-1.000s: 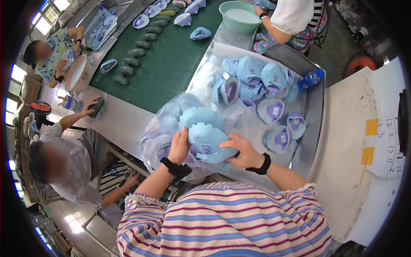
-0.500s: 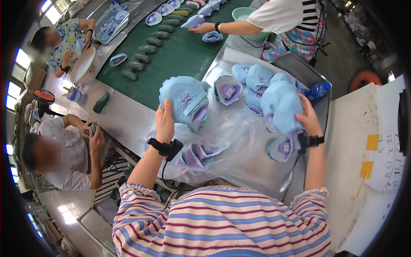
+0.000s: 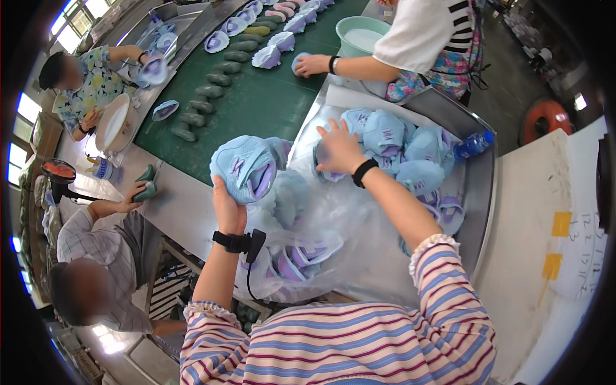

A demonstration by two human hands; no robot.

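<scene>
My left hand (image 3: 229, 208) grips a light-blue shoe upper (image 3: 240, 163) with purple lining, raised over the metal table; other blue uppers show just behind it. My right hand (image 3: 340, 151) reaches across with its fingers spread, over a blue shoe upper (image 3: 330, 174) that it mostly covers. Whether the palm touches that piece I cannot tell. To the right of this hand lies a pile of similar blue uppers (image 3: 385, 133). Below my hands, a clear plastic bag (image 3: 333, 215) spreads out, with blue and purple uppers (image 3: 298, 260) in it.
A green conveyor belt (image 3: 256, 96) carries dark shoe lasts (image 3: 218, 79) and more uppers. A blue bottle (image 3: 475, 145) stands by the table's right rim. Co-workers sit at left; another person's arm (image 3: 366, 69) reaches over the belt beside a green basin (image 3: 362, 33).
My right hand has left the uppers in the pile at right and moved left, fingers spreading. My left hand has moved a little left and down with its upper.
</scene>
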